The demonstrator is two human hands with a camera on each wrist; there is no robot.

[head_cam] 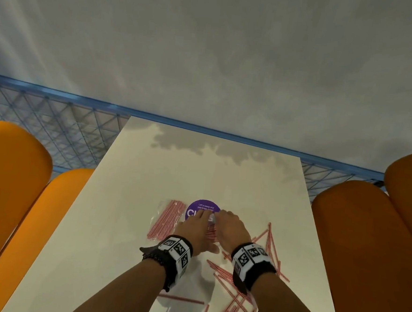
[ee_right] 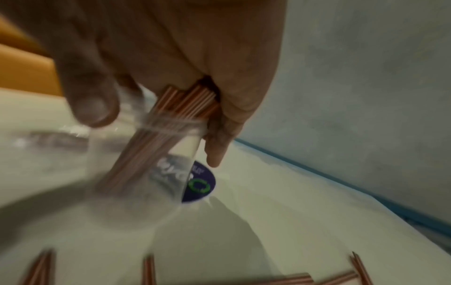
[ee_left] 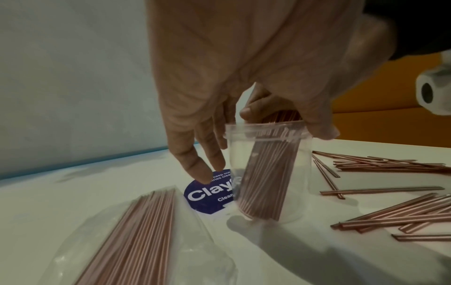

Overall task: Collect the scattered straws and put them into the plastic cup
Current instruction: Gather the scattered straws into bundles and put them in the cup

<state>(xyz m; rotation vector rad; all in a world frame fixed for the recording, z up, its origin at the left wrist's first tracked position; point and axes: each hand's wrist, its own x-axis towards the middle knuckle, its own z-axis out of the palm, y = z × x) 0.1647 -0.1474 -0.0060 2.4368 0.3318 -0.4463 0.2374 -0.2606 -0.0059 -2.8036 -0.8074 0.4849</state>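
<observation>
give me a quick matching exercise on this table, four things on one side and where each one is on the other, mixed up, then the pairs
Things:
1. bundle of straws
2. plastic cup
3. clear bag
4. loose straws

Places:
A. scattered flat on the table, on the person's right
B. lying flat to the left of the cup, full of straws
C. standing in the cup, leaning, tops held by the right hand
D. upright on the table at the edge of the purple sticker, with the left hand over it

Pairs: 1-C, 2-D, 3-B, 4-A
</observation>
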